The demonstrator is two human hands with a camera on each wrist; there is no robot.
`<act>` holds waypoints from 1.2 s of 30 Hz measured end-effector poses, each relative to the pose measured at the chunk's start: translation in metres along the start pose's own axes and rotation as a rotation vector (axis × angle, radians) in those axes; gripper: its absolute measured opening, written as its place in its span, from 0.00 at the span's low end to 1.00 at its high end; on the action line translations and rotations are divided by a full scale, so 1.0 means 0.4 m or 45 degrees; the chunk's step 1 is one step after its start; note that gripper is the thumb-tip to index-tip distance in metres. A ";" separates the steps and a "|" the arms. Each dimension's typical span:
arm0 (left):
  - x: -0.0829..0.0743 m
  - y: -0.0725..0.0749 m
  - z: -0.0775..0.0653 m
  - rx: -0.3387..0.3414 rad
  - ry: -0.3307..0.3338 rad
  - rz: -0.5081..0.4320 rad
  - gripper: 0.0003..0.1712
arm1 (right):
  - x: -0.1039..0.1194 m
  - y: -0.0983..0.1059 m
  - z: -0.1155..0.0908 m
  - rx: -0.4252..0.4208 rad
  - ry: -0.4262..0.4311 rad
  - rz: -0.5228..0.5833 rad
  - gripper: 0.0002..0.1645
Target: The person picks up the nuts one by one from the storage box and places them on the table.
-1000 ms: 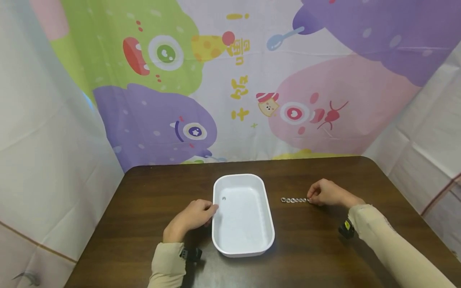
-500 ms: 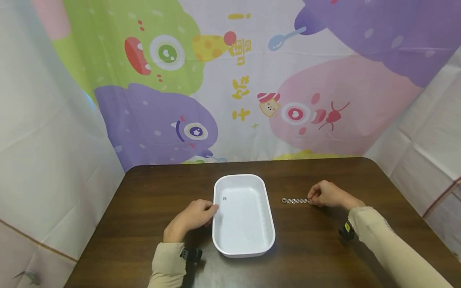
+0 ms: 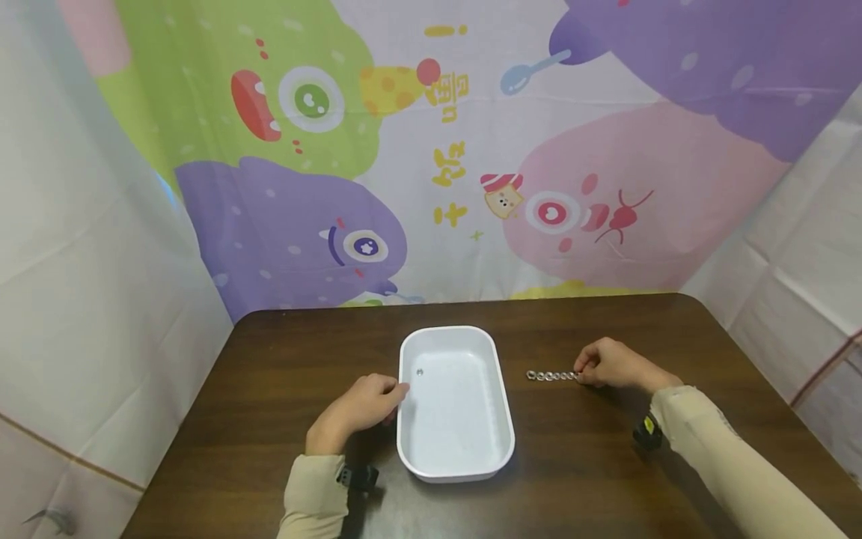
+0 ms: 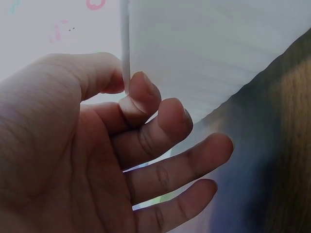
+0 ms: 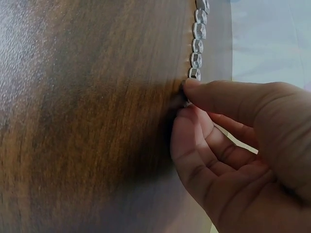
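Note:
My left hand (image 3: 360, 404) pinches the left rim of a white rectangular basin (image 3: 456, 473) between thumb and index finger; the other fingers are half bent outside its wall in the left wrist view. One small metal nut (image 3: 420, 372) lies inside, near the basin's upper left. To the basin's right, a row of several silver hex nuts (image 5: 199, 31) lies on the table. At the row's right end my right hand (image 3: 609, 363) pinches a nut (image 5: 187, 103) between thumb and index finger, close to the tabletop. The fingertips mostly hide this nut.
The dark brown wooden table (image 3: 283, 359) has rounded far corners. Behind it hangs a white curtain with cartoon monsters (image 3: 303, 224), and pale sheets (image 3: 87, 262) enclose both sides. Black wrist cameras (image 3: 359, 477) sit at both sleeve cuffs.
Both hands, the basin and the row of nuts stay nearly in place. Only a slight shift of the head view shows.

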State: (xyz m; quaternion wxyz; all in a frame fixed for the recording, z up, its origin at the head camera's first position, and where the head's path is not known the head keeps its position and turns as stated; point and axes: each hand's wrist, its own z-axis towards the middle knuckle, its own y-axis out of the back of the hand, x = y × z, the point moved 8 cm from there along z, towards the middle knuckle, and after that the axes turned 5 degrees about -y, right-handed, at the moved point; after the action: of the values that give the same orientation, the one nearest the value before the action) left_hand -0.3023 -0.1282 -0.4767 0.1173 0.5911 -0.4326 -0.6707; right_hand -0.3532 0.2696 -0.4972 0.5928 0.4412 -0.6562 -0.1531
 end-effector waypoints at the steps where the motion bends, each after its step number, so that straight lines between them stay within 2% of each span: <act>1: 0.000 -0.001 0.000 0.002 0.002 0.000 0.25 | 0.000 0.000 0.000 0.004 0.002 0.008 0.05; 8: 0.003 -0.007 0.004 0.019 0.012 -0.013 0.25 | 0.008 0.015 -0.007 0.045 -0.012 0.044 0.10; 15: 0.004 -0.001 0.005 0.026 0.030 -0.023 0.25 | 0.045 0.060 -0.002 -0.009 0.030 0.009 0.14; 20: 0.011 -0.007 0.002 0.033 0.014 -0.033 0.25 | 0.074 0.065 0.001 -0.029 0.071 0.007 0.16; 27: 0.013 -0.017 -0.004 0.036 0.017 -0.025 0.24 | 0.161 0.070 -0.007 -0.167 0.233 -0.162 0.14; 33: 0.008 -0.018 -0.007 0.041 0.050 -0.023 0.24 | 0.253 0.056 0.005 -0.190 0.313 -0.159 0.12; 36: -0.001 -0.011 -0.004 0.015 0.035 -0.027 0.24 | 0.306 0.037 0.012 -0.190 0.362 -0.132 0.12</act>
State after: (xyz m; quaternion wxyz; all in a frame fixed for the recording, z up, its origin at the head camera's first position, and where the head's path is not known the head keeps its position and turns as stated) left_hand -0.2993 -0.1259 -0.4793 0.1125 0.6054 -0.4287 -0.6611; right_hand -0.3523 0.1833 -0.4090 0.7020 0.4464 -0.5289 -0.1677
